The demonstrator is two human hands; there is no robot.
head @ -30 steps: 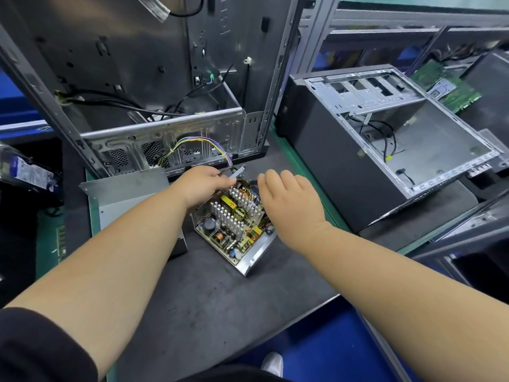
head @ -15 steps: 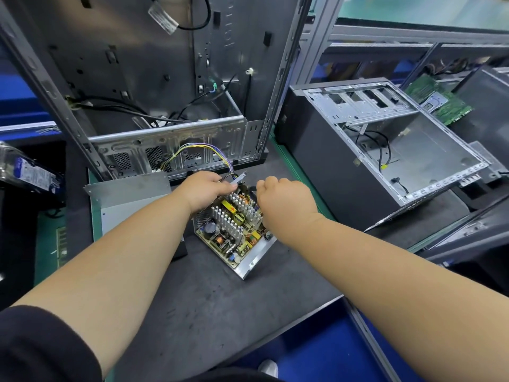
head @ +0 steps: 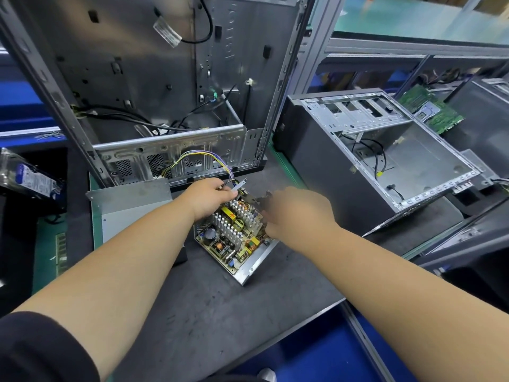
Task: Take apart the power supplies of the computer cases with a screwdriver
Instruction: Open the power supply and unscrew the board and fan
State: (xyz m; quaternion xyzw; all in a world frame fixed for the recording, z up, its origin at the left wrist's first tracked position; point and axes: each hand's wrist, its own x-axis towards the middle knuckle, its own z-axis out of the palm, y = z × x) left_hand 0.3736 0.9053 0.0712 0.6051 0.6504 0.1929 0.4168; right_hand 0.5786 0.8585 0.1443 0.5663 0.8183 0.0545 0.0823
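— Where is your one camera looking from?

— From your head, tilted forward and down over the dark work mat (head: 192, 312). It sits close: both your forearms run up from the bottom corners and fill much of the lower picture, and the opened power supply (head: 234, 238) lies near the middle, just beyond your wrists.

— How wide does it see?

— Very wide. Straight lines bow near the edges; the upright case (head: 170, 78) leans across the top left, and the case lying on its side (head: 371, 161) spreads to the right. A blue floor shows past the table's near edge.

— Any second view to compare?

— None; you have only this one.
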